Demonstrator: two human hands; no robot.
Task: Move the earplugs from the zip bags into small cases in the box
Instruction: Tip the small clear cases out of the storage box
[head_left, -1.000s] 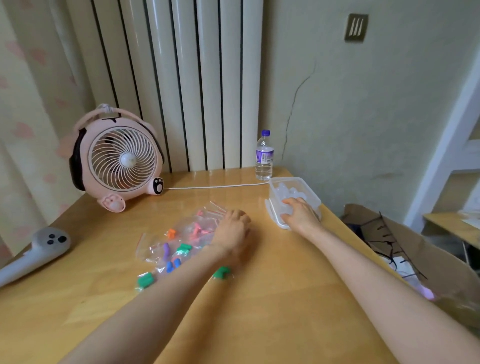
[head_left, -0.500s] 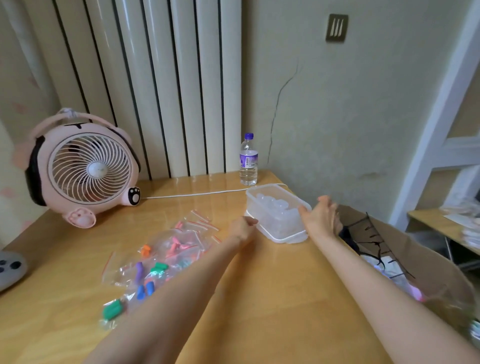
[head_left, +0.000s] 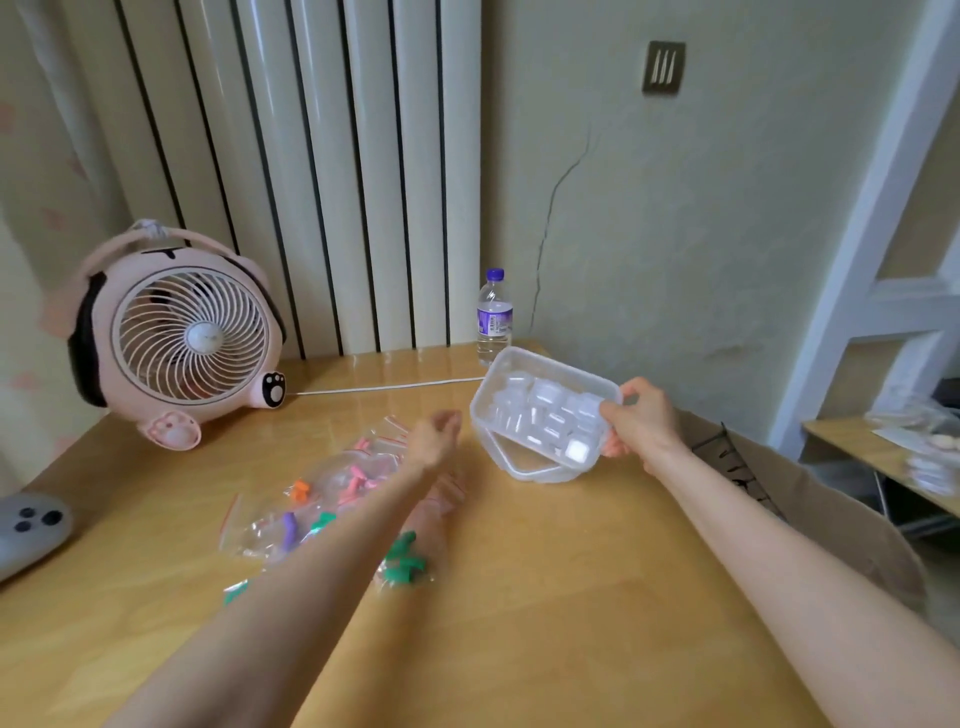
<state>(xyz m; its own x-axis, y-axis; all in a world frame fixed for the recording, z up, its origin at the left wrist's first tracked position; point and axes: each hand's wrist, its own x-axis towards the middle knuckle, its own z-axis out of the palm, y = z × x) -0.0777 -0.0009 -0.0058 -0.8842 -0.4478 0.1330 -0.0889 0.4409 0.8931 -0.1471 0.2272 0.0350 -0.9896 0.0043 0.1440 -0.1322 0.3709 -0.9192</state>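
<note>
My right hand grips the right end of a clear plastic box, which is raised and tilted toward me. Several small clear cases fill the box. Under it, on the wooden table, lies what looks like its lid. Blurred and holding nothing, my left hand hovers just left of the box with its fingers loosely curled. A pile of zip bags with pink, orange, purple and green earplugs lies under and beside my left forearm.
A pink desk fan stands at the back left, its white cable running toward a water bottle by the wall. A grey controller lies at the left edge. An open cardboard box sits beyond the table's right edge.
My right hand took hold of the box's right end and lifted it into a tilt. My left hand left the zip bags and moved up toward the box.
</note>
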